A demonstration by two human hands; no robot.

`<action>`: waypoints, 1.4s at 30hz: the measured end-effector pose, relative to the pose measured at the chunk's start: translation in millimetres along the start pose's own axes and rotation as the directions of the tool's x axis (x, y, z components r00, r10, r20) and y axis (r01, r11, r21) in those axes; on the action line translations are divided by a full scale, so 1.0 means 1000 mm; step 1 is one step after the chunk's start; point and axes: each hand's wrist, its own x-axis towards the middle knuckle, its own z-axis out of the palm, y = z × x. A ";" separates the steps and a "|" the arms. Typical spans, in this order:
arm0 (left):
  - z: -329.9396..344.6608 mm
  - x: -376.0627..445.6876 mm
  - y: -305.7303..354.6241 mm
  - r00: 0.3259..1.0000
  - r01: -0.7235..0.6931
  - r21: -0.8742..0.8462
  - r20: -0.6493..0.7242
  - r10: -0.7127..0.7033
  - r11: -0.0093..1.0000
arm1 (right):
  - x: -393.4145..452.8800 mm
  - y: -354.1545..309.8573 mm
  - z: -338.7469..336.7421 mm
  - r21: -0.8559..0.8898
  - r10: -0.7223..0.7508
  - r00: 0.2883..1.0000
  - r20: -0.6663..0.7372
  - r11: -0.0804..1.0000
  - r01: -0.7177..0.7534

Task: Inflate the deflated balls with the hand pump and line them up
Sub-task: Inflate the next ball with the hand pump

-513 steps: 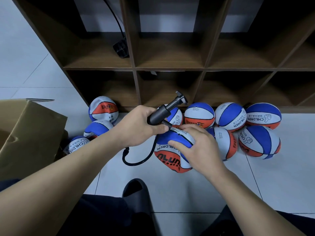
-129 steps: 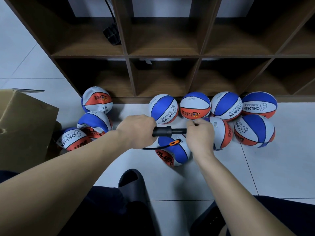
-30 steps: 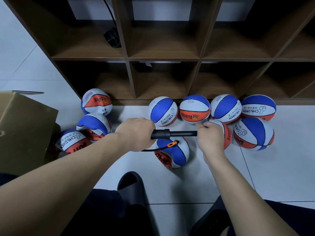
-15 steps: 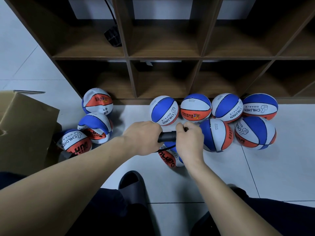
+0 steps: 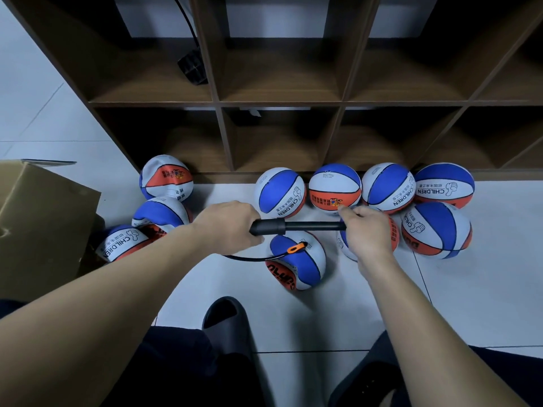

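Item: hand pump (image 5: 282,226), black, held level above the floor (image 5: 476,304). The left hand (image 5: 229,226) was wrapped tight round its barrel; the right hand (image 5: 367,230) was closed over the handle end, with the plunger rod drawn out between the two. Judged: mid-stroke, the barrel steadied by one hand so the other could work the plunger.

Item: pump hose (image 5: 249,259), thin, black, looping from under the left hand to an orange fitting (image 5: 295,248) seated on the top of the ball being filled (image 5: 296,261). That ball lay on the tiles directly under the pump, just ahead of a dark slipper (image 5: 227,321), near enough for the short hose to reach.

Item: four balls in a row (image 5: 335,186) against the foot of the wooden cubby shelf (image 5: 282,98), round and touching, apparently finished and lined up. Two more sat just in front at the right, one (image 5: 437,230) in full view and one (image 5: 392,233) partly hidden by the right hand.

Item: three balls at left (image 5: 166,177), wrinkled or flattened, beside a cardboard box (image 5: 44,218); judged still awaiting air.

Item: black plug and cable (image 5: 192,67) on a shelf.
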 end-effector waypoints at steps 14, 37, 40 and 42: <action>0.007 -0.004 0.026 0.998 -0.048 0.042 -0.039 0.050 0.998 | -0.046 -0.011 0.045 -0.107 -0.127 0.992 -0.029 0.987 0.123; -0.001 -0.002 0.014 0.998 -0.019 0.063 -0.051 0.022 0.998 | 0.008 0.002 -0.006 0.078 0.065 0.997 -0.032 0.995 -0.063; 0.004 -0.003 0.020 0.997 -0.033 0.095 -0.060 0.039 0.995 | 0.003 0.005 0.003 -0.010 0.036 0.998 -0.055 0.999 -0.037; 0.007 -0.004 0.022 0.998 -0.029 0.096 -0.060 0.034 0.995 | -0.008 0.003 0.013 -0.062 0.005 0.998 -0.059 0.998 -0.008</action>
